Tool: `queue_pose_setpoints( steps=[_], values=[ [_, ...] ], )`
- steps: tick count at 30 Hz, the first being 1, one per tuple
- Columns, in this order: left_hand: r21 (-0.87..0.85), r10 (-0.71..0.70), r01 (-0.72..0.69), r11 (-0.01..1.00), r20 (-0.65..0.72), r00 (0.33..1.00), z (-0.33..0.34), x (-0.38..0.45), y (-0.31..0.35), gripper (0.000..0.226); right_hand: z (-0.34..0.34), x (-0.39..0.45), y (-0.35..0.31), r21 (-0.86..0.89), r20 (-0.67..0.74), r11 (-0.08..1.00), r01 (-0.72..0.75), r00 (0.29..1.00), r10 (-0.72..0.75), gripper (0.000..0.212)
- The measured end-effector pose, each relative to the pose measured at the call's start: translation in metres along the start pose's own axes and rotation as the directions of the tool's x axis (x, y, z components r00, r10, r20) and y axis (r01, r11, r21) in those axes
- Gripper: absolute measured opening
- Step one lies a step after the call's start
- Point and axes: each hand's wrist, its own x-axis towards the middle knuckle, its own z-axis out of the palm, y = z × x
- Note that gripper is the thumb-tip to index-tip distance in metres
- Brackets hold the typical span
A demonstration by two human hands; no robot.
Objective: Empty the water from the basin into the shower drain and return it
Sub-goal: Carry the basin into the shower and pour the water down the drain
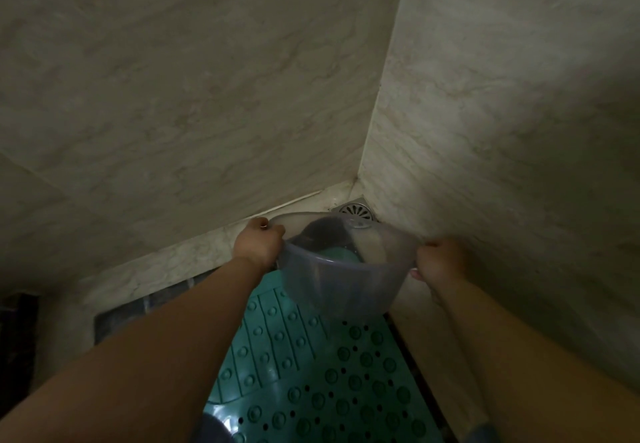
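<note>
A: Where is the basin point(341, 269)?

B: Just right of the frame's centre, held off the floor; it is clear plastic, tipped away from the camera, far rim low and near rim high; the far rim lies just in front of the drain point(354, 211).

A: And the drain?

B: A round slotted metal grate in a square plate, set in the floor corner where the two walls meet, just above the basin in the frame.

A: Any water?

B: Something dark shows inside toward the far side; I cannot tell whether it is water or the floor seen through the plastic.

A: The hands?

B: The left hand point(259, 243) is closed over the left rim, fingers curled round the edge; the right hand point(440, 260) is closed over the right rim, close against the right wall point(519, 131); both forearms reach in from the bottom of the frame.

A: What lies underneath?

B: A teal mat point(311, 373) with raised bumps and small holes fills the lower centre, partly under the basin; a pale marble ledge point(166, 266) runs along the foot of the left wall point(173, 79); both walls are pale veined tile, dimly lit.
</note>
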Motion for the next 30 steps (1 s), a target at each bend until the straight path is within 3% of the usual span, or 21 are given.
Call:
queue_pose_setpoints(
  steps=[4, 13, 19, 30],
  values=[
    [-0.004, -0.001, 0.001, 1.0, -0.002, 1.0, 0.001, 0.002, 0.0, 0.05, 0.0, -0.003, -0.002, 0.02, -0.001, 1.0, -0.01, 1.0, 0.01, 0.019],
    [0.003, 0.004, -0.004, 1.0, -0.023, 1.0, 0.003, 0.005, 0.001, 0.051, 0.001, 0.0, 0.0, 0.037, -0.025, 0.999, -0.014, 1.0, 0.015, 0.017],
    [-0.087, -0.026, 0.026, 0.996, 0.005, 1.0, 0.004, 0.008, -0.001, 0.056, 0.004, 0.002, 0.002, 0.049, -0.042, 0.999, -0.006, 0.999, 0.008, 0.016],
    [-0.085, 0.023, -0.024, 0.996, -0.013, 1.0, 0.007, 0.014, -0.002, 0.056, 0.005, 0.009, 0.003, 0.027, -0.061, 0.999, 0.041, 0.997, -0.04, 0.034]
  ],
)
